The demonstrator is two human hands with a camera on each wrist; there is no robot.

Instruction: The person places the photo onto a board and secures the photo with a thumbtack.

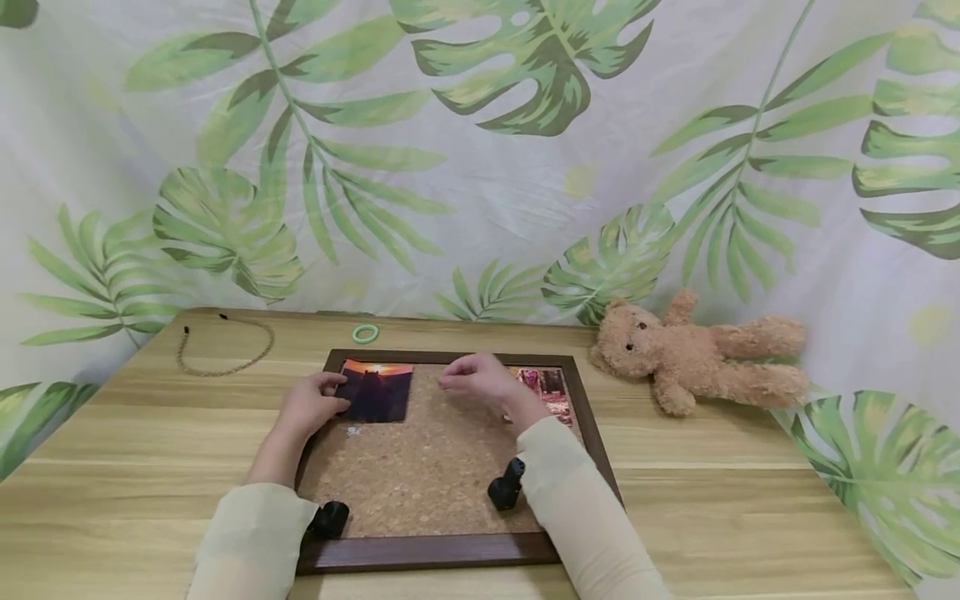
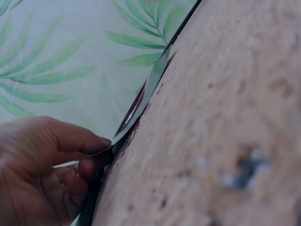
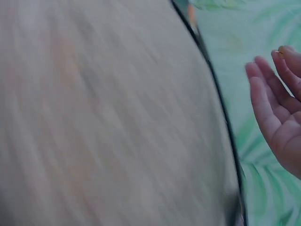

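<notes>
A cork board [image 1: 420, 483] in a dark brown frame lies on the table in the head view. A dark sunset photo [image 1: 378, 398] sits at its upper left. My left hand [image 1: 307, 407] pinches the photo's left edge between thumb and fingers; in the left wrist view the photo [image 2: 153, 82] bows up from the cork. Over the board's upper middle, my right hand [image 1: 483, 379] is raised. A tiny gold thumbtack [image 3: 281, 52] shows between its thumb and index finger in the right wrist view, the other fingers extended.
A second photo [image 1: 553, 392], partly hidden by the right wrist, lies at the board's upper right. Beyond the board are a green ring [image 1: 365, 334], a braided cord [image 1: 225, 372] with black ends, and a teddy bear [image 1: 693, 358]. A leaf-print curtain [image 1: 495, 192] hangs behind the table.
</notes>
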